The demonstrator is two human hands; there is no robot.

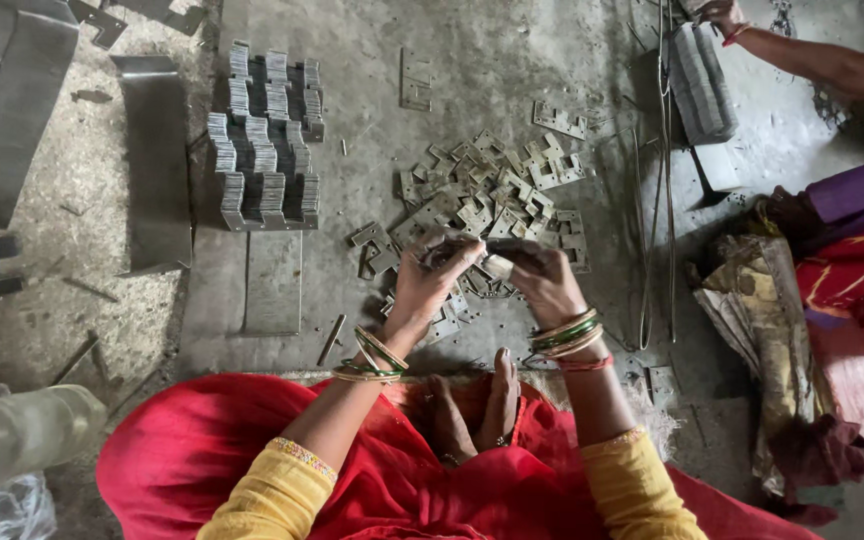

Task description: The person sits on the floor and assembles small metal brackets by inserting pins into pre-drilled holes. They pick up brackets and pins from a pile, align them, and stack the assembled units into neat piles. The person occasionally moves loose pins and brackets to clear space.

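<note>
Our left hand [430, 275] and right hand [542, 280] met, fingers pinched together on a small stack of metal plates [497, 265], held just above the loose pile of plates [492, 195] on the floor [472, 60]; neat stacks [264, 140] stood farther left.

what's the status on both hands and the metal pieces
Left hand and right hand together grip small flat notched metal plates. Loose plate pile just beyond. Nothing blocking.

Small flat plates [497, 265] between left hand [430, 282] and right hand [544, 283]: dull grey metal, matt. Loose pile [492, 195] just beyond hands: same metal, faint sheen. Stacked plates [264, 135] left of the left hand: matt grey metal. Floor [372, 90]: rough, dusty concrete. Bangles [565, 335]: glossy.
</note>
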